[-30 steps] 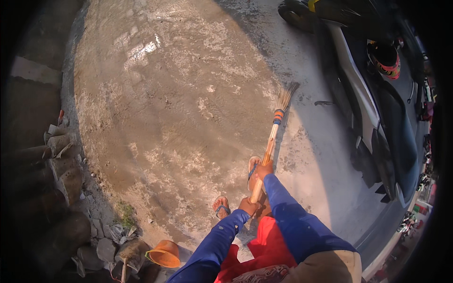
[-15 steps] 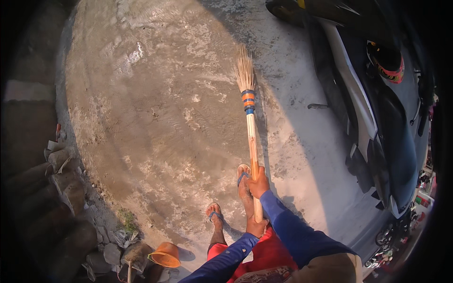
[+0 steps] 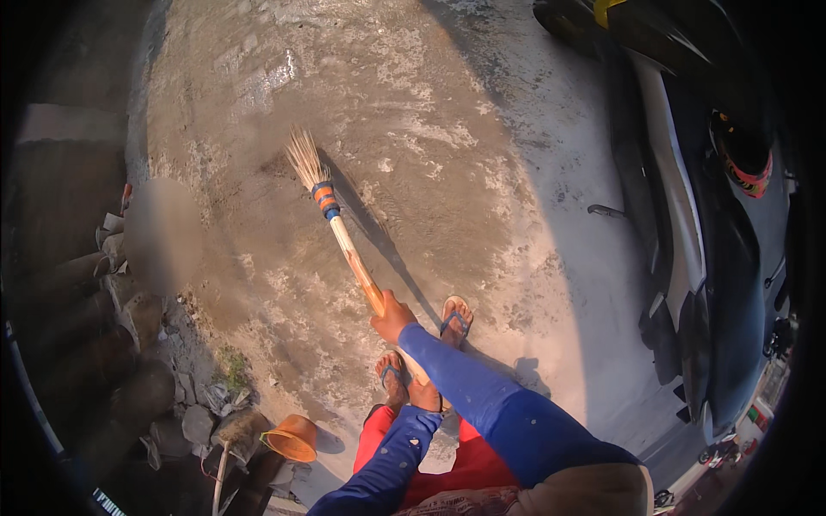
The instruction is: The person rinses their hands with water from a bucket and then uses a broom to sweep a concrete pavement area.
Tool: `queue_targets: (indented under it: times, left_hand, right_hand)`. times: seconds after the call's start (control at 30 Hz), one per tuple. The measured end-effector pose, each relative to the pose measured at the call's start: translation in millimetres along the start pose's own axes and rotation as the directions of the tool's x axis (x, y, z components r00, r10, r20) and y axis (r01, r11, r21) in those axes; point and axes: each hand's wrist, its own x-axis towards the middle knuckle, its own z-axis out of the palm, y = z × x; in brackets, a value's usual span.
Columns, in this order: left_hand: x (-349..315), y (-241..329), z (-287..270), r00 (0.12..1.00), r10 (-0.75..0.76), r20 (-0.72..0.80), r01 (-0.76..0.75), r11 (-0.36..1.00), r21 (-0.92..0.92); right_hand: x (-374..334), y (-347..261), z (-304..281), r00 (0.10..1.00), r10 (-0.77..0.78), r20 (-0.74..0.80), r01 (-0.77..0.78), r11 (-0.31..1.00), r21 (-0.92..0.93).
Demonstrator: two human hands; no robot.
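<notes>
A stick broom (image 3: 351, 249) with pale, stiff bristles, orange and dark blue bands and a wooden handle slants away to the upper left. My right hand (image 3: 394, 318) is wrapped round the handle partway down. Close to my body, my left hand (image 3: 424, 396) grips the handle's lower end, partly covered by the blue sleeve. The bristles are over a damp, brownish patch of the concrete ground (image 3: 258, 215); whether they touch it I cannot tell. The broom's shadow falls to its right.
My feet in blue-strapped flip-flops (image 3: 456, 318) stand just beyond my hands. A parked motorbike (image 3: 680, 198) fills the right side. At lower left are an orange bucket (image 3: 292, 439), a wooden-handled tool (image 3: 220, 477) and stones (image 3: 198, 423) along the ground's edge.
The broom head has swung from right to left, and my right hand has moved left with the handle. My left hand has shifted slightly left. Both hands keep their grip.
</notes>
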Motion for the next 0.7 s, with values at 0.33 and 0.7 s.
queue_targets:
  times: [0.33, 0.7]
  left_hand:
    - [34.4, -19.9, -28.0, 0.771, -0.58, 0.263, 0.507, 0.809, 0.297]
    - [71.9, 82.3, -99.0, 0.992, -0.102, -0.073, 0.089, 0.983, -0.16]
  right_hand:
    - [34.8, 84.6, -11.7, 0.898, 0.297, -0.325, -0.362, 0.918, -0.163]
    - [50.3, -124.7, 94.8, 0.995, -0.09, 0.042, 0.097, 0.968, -0.233]
